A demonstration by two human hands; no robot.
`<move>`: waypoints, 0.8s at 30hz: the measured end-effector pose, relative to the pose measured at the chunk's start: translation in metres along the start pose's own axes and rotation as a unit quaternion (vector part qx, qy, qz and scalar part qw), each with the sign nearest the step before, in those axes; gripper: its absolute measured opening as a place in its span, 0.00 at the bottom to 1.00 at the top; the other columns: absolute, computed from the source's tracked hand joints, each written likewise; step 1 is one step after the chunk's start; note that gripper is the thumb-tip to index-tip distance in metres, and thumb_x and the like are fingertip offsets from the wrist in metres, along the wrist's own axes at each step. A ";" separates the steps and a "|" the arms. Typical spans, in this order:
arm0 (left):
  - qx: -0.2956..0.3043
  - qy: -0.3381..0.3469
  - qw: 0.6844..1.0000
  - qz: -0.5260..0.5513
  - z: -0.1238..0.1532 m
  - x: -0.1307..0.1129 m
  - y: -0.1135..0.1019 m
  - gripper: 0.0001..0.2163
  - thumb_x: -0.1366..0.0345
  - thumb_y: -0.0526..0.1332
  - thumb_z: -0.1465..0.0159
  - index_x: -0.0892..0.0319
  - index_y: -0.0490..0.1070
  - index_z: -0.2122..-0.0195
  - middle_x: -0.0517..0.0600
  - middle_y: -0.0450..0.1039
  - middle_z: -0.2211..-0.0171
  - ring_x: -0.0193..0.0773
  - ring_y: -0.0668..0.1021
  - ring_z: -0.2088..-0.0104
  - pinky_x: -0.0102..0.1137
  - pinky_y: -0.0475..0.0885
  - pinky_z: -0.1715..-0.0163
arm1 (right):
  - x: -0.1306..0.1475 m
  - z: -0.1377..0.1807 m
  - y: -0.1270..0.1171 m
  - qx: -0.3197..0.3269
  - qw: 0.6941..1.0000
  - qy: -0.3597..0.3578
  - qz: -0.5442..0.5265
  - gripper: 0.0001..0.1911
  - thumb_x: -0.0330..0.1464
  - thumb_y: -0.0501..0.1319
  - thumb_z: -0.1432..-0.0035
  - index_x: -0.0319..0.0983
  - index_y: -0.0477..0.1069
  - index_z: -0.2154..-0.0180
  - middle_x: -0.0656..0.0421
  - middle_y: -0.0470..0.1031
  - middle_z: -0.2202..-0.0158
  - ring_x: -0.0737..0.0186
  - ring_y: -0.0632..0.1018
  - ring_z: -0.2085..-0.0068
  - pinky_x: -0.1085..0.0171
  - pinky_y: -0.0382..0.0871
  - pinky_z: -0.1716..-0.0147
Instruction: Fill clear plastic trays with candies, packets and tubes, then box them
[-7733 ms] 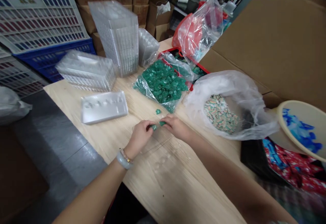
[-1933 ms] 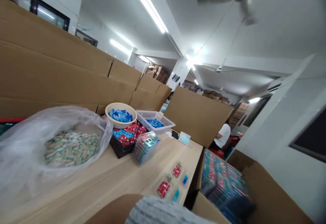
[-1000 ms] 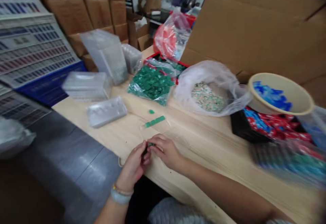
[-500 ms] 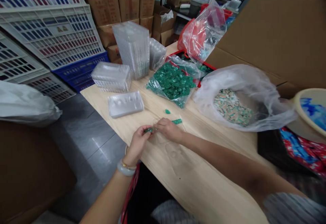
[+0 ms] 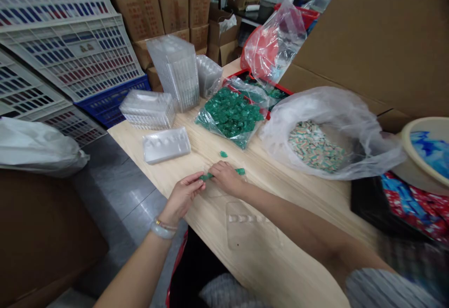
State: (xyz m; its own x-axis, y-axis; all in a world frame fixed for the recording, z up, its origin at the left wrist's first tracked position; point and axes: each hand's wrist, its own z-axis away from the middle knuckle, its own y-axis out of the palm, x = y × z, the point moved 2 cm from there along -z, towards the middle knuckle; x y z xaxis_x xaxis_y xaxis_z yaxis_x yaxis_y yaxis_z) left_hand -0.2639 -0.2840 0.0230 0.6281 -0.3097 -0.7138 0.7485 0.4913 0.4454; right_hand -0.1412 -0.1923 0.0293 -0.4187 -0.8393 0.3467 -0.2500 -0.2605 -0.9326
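My left hand (image 5: 184,194) is at the table's near edge, its thumb and fingers closed at the tip of a shiny green piece (image 5: 206,176). Right beside it my right hand (image 5: 227,178) is curled down over a clear plastic blister tray (image 5: 219,192), hiding most of it; what its fingertips grip is hidden. Another green piece (image 5: 240,171) shows past the right hand's knuckles. One loose green piece (image 5: 223,154) lies on the wood just beyond the hands. A second clear blister tray (image 5: 250,226) rests flat below my right forearm.
Behind the hands are a bag of green pieces (image 5: 231,114) and stacked clear trays (image 5: 175,74), with a single tray (image 5: 166,144) nearer. To the right sit a bag of small striped pieces (image 5: 315,146) and a cream basin (image 5: 407,146). A large cardboard flap (image 5: 379,41) rises behind.
My left hand has brought its green piece in against the tray at my right hand. The fingers of the left hand are straighter now. The view has shifted slightly.
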 end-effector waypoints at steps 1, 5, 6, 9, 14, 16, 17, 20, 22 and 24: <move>0.000 -0.006 1.000 0.009 0.002 -0.001 0.006 0.16 0.74 0.66 0.56 0.65 0.71 0.64 0.49 0.74 0.73 0.28 0.74 0.74 0.24 0.69 0.69 | 0.002 0.004 -0.006 -0.028 0.999 0.013 -0.015 0.10 0.28 0.58 0.48 0.36 0.67 0.61 0.53 0.69 0.63 0.56 0.67 0.58 0.56 0.62 0.58; 0.058 -0.005 0.998 0.010 0.006 -0.002 0.048 0.12 0.73 0.64 0.54 0.64 0.71 0.66 0.49 0.74 0.69 0.30 0.75 0.70 0.26 0.69 0.65 | 0.005 0.039 -0.039 -0.142 0.972 0.055 -0.178 0.11 0.29 0.55 0.45 0.39 0.66 0.58 0.55 0.68 0.63 0.63 0.69 0.61 0.61 0.64 0.61; 0.092 -0.008 0.996 -0.007 0.007 0.000 0.062 0.11 0.71 0.64 0.53 0.64 0.71 0.66 0.49 0.74 0.69 0.30 0.75 0.70 0.26 0.69 0.64 | 0.003 0.051 -0.047 -0.161 0.962 0.065 -0.210 0.09 0.29 0.54 0.45 0.40 0.67 0.60 0.57 0.68 0.65 0.64 0.70 0.63 0.63 0.65 0.63; 0.200 -0.004 0.973 -0.114 0.009 0.012 0.102 0.11 0.70 0.62 0.51 0.64 0.72 0.66 0.49 0.73 0.70 0.30 0.73 0.70 0.26 0.68 0.66 | -0.004 0.088 -0.063 -0.192 0.946 0.111 -0.237 0.09 0.26 0.52 0.46 0.40 0.68 0.64 0.58 0.68 0.69 0.66 0.70 0.66 0.65 0.64 0.66; 0.261 0.064 0.929 -0.255 0.018 0.043 0.133 0.10 0.73 0.62 0.54 0.65 0.72 0.68 0.50 0.73 0.70 0.32 0.73 0.70 0.26 0.67 0.68 | -0.010 0.141 -0.061 -0.215 0.882 0.253 -0.336 0.05 0.27 0.54 0.50 0.39 0.64 0.67 0.61 0.65 0.72 0.67 0.69 0.70 0.66 0.63 0.71; 0.243 0.067 0.928 -0.275 0.022 0.054 0.134 0.09 0.72 0.60 0.52 0.65 0.71 0.67 0.50 0.72 0.71 0.32 0.73 0.71 0.27 0.68 0.69 | -0.009 0.152 -0.055 -0.227 0.833 0.292 -0.411 0.05 0.28 0.55 0.52 0.38 0.61 0.69 0.62 0.65 0.74 0.68 0.69 0.72 0.66 0.63 0.72; 0.234 0.070 0.926 -0.286 0.024 0.059 0.135 0.09 0.71 0.59 0.50 0.65 0.70 0.67 0.51 0.73 0.70 0.33 0.73 0.71 0.27 0.68 0.70 | -0.009 0.155 -0.052 -0.229 0.816 0.302 -0.437 0.05 0.29 0.55 0.53 0.38 0.60 0.69 0.62 0.65 0.74 0.68 0.69 0.73 0.66 0.63 0.73; 0.210 0.158 0.892 -0.367 0.035 0.062 0.137 0.10 0.72 0.53 0.46 0.63 0.70 0.64 0.52 0.73 0.67 0.35 0.74 0.69 0.30 0.69 0.67 | -0.007 0.157 -0.048 -0.238 0.808 0.318 -0.435 0.04 0.27 0.54 0.56 0.38 0.60 0.72 0.63 0.65 0.76 0.69 0.68 0.74 0.67 0.62 0.74; 0.199 0.256 0.836 -0.442 0.044 0.059 0.140 0.13 0.74 0.51 0.46 0.61 0.69 0.61 0.53 0.72 0.64 0.37 0.73 0.64 0.32 0.67 0.61 | -0.006 0.156 -0.048 -0.253 0.821 0.321 -0.398 0.04 0.26 0.53 0.58 0.38 0.60 0.74 0.64 0.64 0.77 0.69 0.67 0.75 0.68 0.61 0.75; 0.198 0.306 0.788 -0.496 0.051 0.058 0.144 0.16 0.76 0.49 0.47 0.59 0.69 0.60 0.53 0.72 0.63 0.38 0.72 0.62 0.33 0.66 0.59 | -0.004 0.156 -0.050 -0.263 0.837 0.320 -0.358 0.05 0.24 0.51 0.59 0.38 0.60 0.75 0.64 0.63 0.78 0.69 0.66 0.76 0.69 0.61 0.76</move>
State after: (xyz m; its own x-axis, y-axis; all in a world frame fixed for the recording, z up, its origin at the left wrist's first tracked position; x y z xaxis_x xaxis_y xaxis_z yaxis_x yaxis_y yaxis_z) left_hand -0.1091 -0.2724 0.0734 -0.4374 0.1289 -0.8900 0.8904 -0.0764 -0.4486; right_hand 0.0091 -0.2504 0.0583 -0.3362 -0.0875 0.9377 -0.9162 -0.1999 -0.3472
